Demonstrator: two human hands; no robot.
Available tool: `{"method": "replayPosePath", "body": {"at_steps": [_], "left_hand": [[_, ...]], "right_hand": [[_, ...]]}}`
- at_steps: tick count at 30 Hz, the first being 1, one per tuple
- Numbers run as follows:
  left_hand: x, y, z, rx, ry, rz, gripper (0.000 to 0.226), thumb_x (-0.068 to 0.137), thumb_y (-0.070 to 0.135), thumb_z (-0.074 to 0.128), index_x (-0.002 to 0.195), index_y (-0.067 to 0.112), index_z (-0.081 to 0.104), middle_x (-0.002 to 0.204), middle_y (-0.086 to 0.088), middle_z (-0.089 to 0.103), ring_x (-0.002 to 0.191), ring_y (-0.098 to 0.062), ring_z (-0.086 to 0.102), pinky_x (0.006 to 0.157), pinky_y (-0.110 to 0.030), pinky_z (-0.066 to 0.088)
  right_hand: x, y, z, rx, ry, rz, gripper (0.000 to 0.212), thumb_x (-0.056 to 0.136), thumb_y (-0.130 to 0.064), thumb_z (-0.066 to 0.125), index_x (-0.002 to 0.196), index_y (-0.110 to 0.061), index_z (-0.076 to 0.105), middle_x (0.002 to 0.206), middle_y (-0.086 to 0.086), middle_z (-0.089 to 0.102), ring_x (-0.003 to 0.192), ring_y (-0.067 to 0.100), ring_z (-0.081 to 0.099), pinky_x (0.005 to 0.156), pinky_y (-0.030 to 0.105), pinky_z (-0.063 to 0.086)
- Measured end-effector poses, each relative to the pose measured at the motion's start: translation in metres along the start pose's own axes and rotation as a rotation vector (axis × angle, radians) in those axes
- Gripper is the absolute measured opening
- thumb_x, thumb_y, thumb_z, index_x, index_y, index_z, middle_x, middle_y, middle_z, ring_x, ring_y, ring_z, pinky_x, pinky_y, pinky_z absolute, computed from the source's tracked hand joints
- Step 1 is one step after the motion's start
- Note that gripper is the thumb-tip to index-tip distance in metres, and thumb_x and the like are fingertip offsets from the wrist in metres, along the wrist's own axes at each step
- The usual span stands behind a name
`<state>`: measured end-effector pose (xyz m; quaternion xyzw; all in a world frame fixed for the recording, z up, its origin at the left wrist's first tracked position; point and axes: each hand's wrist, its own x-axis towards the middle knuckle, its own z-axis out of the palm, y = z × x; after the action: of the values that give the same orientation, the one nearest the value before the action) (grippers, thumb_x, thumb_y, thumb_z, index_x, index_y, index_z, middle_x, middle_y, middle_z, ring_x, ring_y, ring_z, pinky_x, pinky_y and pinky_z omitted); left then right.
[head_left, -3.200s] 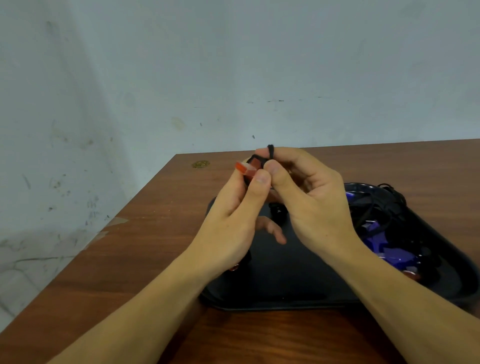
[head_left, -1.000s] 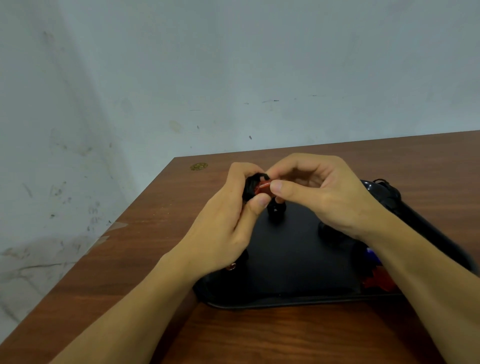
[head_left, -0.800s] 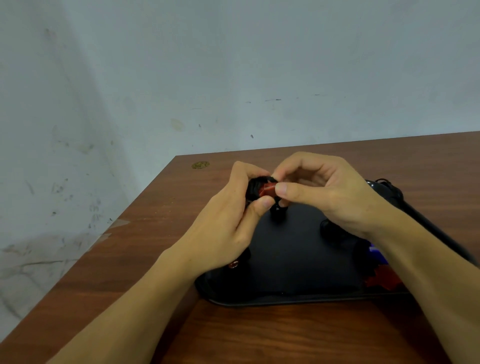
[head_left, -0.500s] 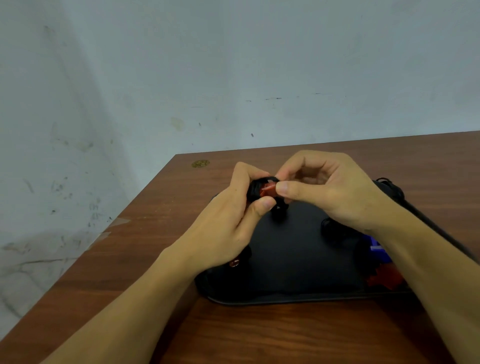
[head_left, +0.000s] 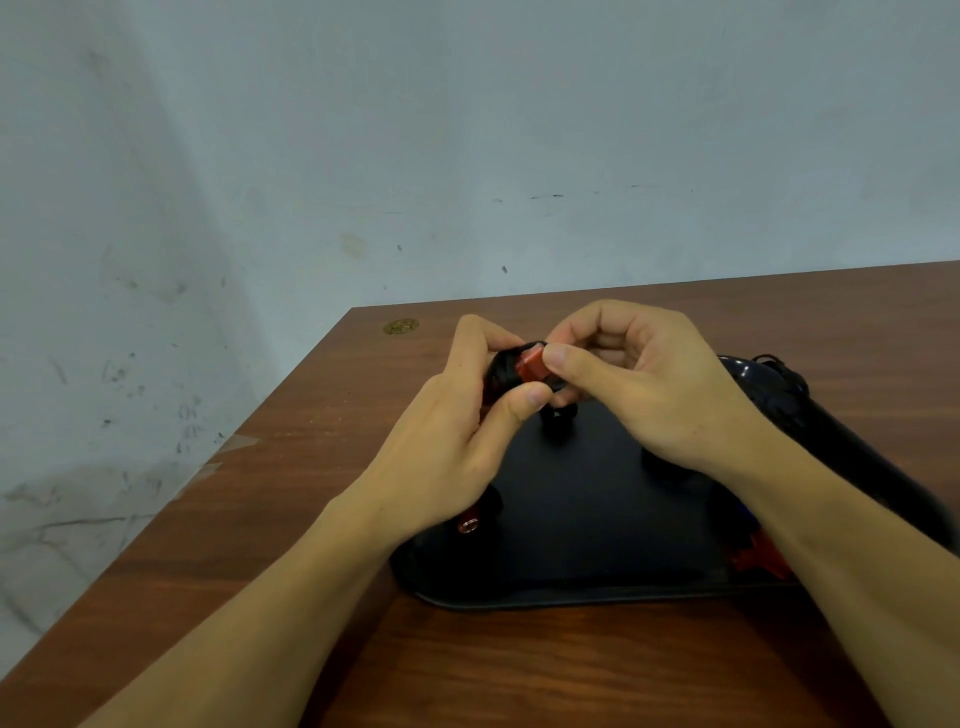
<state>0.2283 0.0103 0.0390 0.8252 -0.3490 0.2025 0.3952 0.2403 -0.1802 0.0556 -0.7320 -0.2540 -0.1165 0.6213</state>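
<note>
My left hand (head_left: 457, 441) curls round the black cord (head_left: 500, 370), thumb pressed up beneath it, while my right hand (head_left: 639, 384) pinches the small red piece (head_left: 530, 365) between thumb and forefinger; both sit just above the black tray (head_left: 571, 590). I judge the red piece wants squaring against the cord, with light, even pressure so neither slips

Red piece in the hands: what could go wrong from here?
1. The red piece and the black cord on it are held only by fingertip pinches of the left hand and right hand; a slip could drop them onto the tray.
2. The left wrist hangs close over a small red-tipped part and might knock it.
</note>
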Motion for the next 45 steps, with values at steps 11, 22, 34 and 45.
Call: {"method": "replayPosePath", "body": {"at_steps": [11,22,34,45], "left_hand": [[0.001,-0.001,-0.001,0.077,-0.001,0.041,0.021,0.101,0.035,0.049,0.116,0.031,0.035,0.080,0.004,0.056,0.059,-0.023,0.058,0.050,-0.045,0.048],[0.001,-0.005,0.000,0.052,-0.025,0.013,0.025,0.102,0.025,0.052,0.118,0.035,0.034,0.082,0.001,0.053,0.058,-0.028,0.055,0.049,-0.048,0.048],[0.000,-0.002,0.003,-0.018,-0.016,-0.016,0.026,0.102,0.028,0.049,0.110,0.041,0.029,0.073,-0.009,0.050,0.050,-0.030,0.048,0.045,-0.049,0.044],[0.002,-0.010,0.006,-0.206,0.026,-0.103,0.018,0.104,0.029,0.047,0.106,0.027,0.030,0.063,0.008,0.038,0.051,-0.012,0.036,0.048,-0.030,0.037]], "right_hand": [[-0.002,0.002,0.001,0.159,-0.021,0.121,0.005,0.090,-0.009,0.068,0.094,-0.007,0.071,0.083,0.003,0.075,0.072,0.014,0.071,0.070,0.023,0.059],[-0.001,0.010,0.001,0.019,0.003,-0.027,0.010,0.090,-0.007,0.070,0.096,-0.014,0.073,0.091,0.001,0.075,0.086,0.010,0.070,0.080,0.022,0.055],[-0.002,0.014,0.008,-0.095,0.037,-0.189,0.015,0.092,-0.006,0.069,0.097,-0.020,0.070,0.097,-0.006,0.071,0.097,0.015,0.068,0.083,0.035,0.058],[-0.004,0.015,0.011,-0.089,0.023,-0.226,0.018,0.091,-0.017,0.063,0.099,-0.025,0.076,0.104,-0.003,0.066,0.105,0.016,0.065,0.083,0.035,0.058]]}}
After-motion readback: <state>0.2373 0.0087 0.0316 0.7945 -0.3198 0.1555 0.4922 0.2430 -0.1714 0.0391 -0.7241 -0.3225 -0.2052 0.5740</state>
